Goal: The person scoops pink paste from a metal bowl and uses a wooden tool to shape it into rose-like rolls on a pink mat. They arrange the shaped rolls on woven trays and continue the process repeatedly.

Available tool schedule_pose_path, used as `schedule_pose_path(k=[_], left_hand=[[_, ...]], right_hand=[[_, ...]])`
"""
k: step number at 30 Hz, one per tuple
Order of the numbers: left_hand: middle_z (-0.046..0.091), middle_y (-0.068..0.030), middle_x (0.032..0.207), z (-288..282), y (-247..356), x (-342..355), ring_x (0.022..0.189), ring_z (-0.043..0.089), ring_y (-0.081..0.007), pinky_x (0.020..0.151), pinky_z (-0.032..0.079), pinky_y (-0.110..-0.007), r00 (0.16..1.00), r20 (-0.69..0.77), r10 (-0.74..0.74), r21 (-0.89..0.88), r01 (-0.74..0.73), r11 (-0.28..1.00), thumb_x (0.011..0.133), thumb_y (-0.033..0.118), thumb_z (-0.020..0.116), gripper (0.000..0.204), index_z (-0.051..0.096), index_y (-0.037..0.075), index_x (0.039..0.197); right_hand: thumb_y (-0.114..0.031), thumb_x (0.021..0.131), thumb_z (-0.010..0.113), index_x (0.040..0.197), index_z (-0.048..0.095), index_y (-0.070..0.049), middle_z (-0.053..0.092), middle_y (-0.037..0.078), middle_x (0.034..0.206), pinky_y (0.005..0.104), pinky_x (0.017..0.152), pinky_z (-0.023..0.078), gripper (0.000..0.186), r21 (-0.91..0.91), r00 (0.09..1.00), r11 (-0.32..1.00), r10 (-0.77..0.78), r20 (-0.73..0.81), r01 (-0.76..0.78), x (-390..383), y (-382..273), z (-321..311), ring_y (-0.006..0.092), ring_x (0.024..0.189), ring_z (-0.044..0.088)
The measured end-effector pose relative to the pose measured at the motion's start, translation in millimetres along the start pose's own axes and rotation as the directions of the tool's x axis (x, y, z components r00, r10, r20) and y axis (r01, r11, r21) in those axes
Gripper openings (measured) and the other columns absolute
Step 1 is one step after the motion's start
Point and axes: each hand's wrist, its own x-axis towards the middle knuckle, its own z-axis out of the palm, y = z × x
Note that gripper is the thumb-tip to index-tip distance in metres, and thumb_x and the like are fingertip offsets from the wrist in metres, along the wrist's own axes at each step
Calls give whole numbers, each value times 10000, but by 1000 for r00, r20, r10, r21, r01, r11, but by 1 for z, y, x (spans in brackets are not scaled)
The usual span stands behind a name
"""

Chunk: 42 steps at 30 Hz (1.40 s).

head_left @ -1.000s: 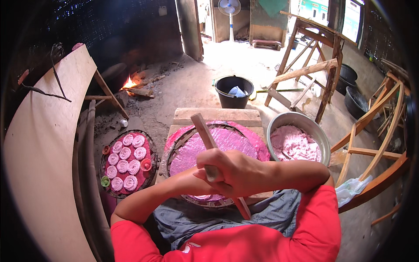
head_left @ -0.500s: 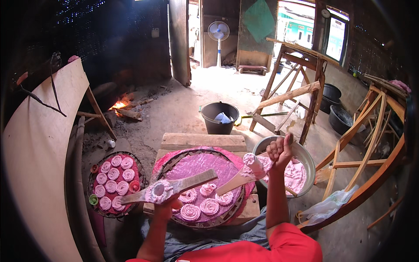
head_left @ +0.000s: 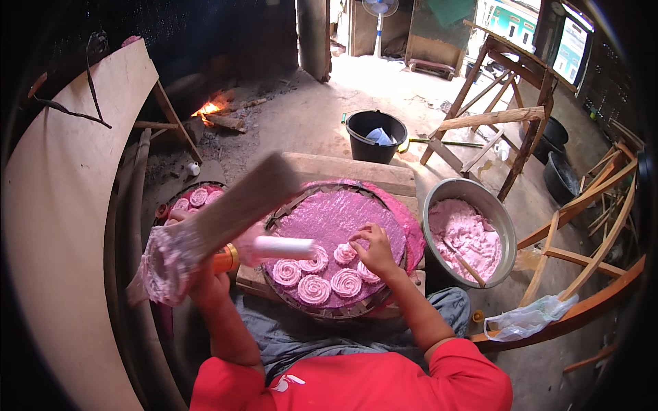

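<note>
My left hand (head_left: 209,288) grips a long wooden press (head_left: 247,198), smeared with pink paste at its holed end; an orange cylinder (head_left: 223,259) and a paste-smeared white plunger (head_left: 284,246) are beside that hand. My right hand (head_left: 375,253) is over a round tray (head_left: 329,212) with a glossy pink surface, fingers bent and apart, fingertips at a small pink swirl (head_left: 344,252). Several larger swirls (head_left: 314,289) lie on the tray's near half. The tray rests on a wooden board (head_left: 349,168).
A second tray of swirls (head_left: 199,198) is partly hidden at left. A metal basin of pink paste (head_left: 466,233) stands right, near wooden frames (head_left: 493,116). Also visible: a black bucket (head_left: 375,140), an open fire (head_left: 209,109) and a leaning pale panel (head_left: 68,205).
The wooden press and my left hand have moved left, the press now tilted upward. My right hand has left the wooden pieces it held near the basin and lowered to the tray's swirls.
</note>
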Motion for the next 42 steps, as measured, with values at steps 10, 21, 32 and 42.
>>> schedule_pose_path(k=[10, 21, 32, 42], left_hand=[[619, -139, 1100, -45, -15, -37, 1029, 578, -357, 921, 441, -492, 874, 486, -28, 642, -335, 689, 758, 154, 767, 343, 662, 101, 1080], [607, -144, 1142, -114, -35, -82, 1048, 576, -307, 940, 443, -408, 935, 324, -145, 860, -228, 456, 746, 109, 785, 498, 575, -3, 1184], [584, -141, 1181, -114, -17, -86, 1072, 562, -275, 931, 448, -394, 857, -162, -489, 554, 489, 674, 794, 95, 753, 471, 549, -12, 1205], [596, -143, 1107, -124, -36, -89, 1000, 570, -296, 910, 442, -425, 865, -94, -493, 630, 436, 643, 813, 166, 745, 419, 572, 7, 1160]], right_hand=[[-189, 728, 706, 840, 685, -111, 577, 82, 1084, 471, 934, 325, 137, -338, 969, 914, -173, 174, 224, -1, -13, 9, 262, 1082, 498], [-210, 748, 685, 848, 675, -79, 626, 79, 960, 417, 882, 388, 165, -118, 993, 987, -104, 63, 111, 11, -13, -3, 253, 928, 565], [-202, 903, 635, 988, 600, -10, 659, 100, 989, 293, 740, 526, 213, 665, 665, -28, 20, 747, -746, 21, -13, -22, 149, 848, 629], [-349, 948, 572, 1390, 427, -31, 622, 183, 1202, 377, 928, 476, 563, 658, 977, 753, -152, 148, 17, 124, -131, -49, 282, 1072, 606]])
